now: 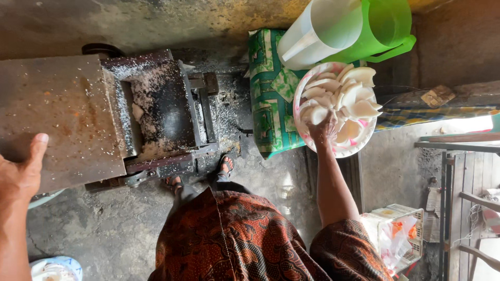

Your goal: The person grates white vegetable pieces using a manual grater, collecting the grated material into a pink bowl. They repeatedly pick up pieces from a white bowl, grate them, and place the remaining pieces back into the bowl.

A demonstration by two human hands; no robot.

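Soft daylight from the right, overexposed there; sharp, edges slightly stretched.

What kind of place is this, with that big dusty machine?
Probably a small home workshop for grating coconut. The metal grating machine is dusted with white shreds, the right hand reaches into a bowl of white coconut pieces, and the concrete floor is rough.

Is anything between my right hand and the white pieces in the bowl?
Nothing visible. The right hand already rests on the white coconut pieces heaped in the pink-rimmed bowl. The left hand is far off, on the grating machine's metal plate.
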